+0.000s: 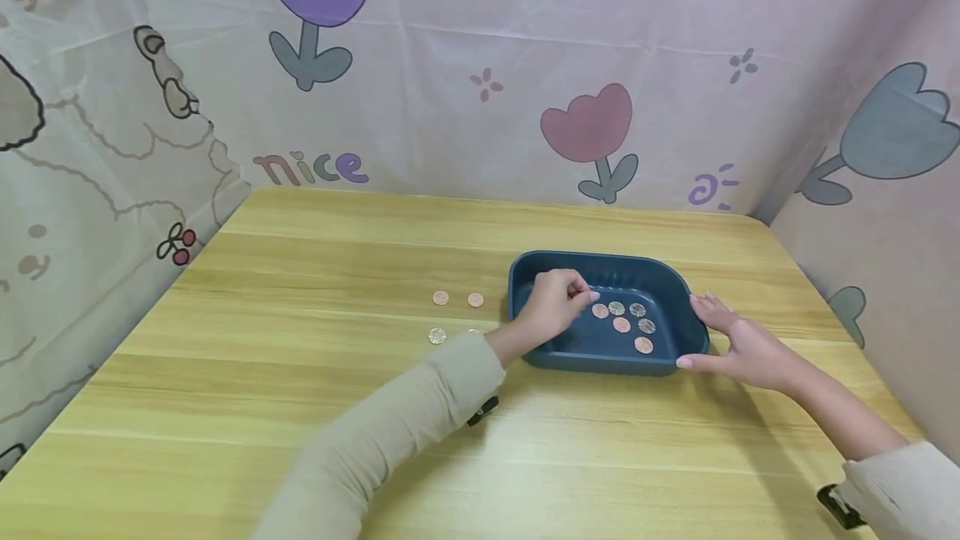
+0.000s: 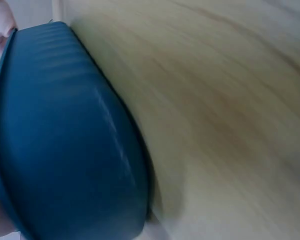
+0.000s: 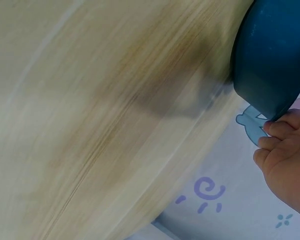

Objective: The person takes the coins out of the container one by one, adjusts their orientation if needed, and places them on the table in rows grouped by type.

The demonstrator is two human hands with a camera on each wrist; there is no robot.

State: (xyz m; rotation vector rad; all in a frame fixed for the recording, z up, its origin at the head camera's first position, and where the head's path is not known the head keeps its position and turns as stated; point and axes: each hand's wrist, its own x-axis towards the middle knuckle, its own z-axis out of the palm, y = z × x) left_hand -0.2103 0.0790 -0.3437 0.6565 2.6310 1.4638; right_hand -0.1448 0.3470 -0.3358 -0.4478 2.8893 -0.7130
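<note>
The person has 2 bare hands. The left hand (image 1: 553, 303) comes out of a long sleeve (image 1: 390, 432) of pale beige-green cloth, smooth and loose, ending at the wrist. Under that wrist sits a small black mount (image 1: 482, 412). The right hand (image 1: 742, 340) has a bare forearm; its cream ribbed sleeve (image 1: 900, 490) is pushed up, with a black clip (image 1: 836, 505) beside it.
</note>
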